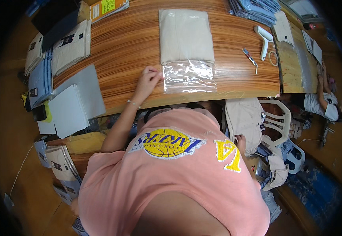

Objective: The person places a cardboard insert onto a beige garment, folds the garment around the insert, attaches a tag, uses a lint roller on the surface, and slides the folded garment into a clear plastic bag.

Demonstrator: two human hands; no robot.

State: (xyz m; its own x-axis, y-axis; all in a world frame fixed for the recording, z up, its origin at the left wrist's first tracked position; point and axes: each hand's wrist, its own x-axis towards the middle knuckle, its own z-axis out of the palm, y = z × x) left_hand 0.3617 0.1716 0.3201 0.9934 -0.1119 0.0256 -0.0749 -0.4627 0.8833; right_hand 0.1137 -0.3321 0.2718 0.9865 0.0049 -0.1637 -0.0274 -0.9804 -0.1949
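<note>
A folded beige garment [186, 37] lies on the wooden table in a clear plastic bag [190, 80], whose loose end extends toward me. My left hand [148, 81] is beside the bag's left edge, fingers curled and tips close together; whether they pinch the plastic is unclear. Down at my right side, my right hand [240, 142] is partly covered by my shirt. Its bent fingers are at the edge of a beige garment [243, 118] piled on a white plastic chair [283, 120], and appear closed on it.
At the table's right are a lint roller [264, 41], a small cutter-like tool [250, 59], a tape roll [273, 58] and stacked blue garments [253, 11]. Bagged garments [70, 47] and white sheets [68, 112] lie left. Another person [324, 104] is far right.
</note>
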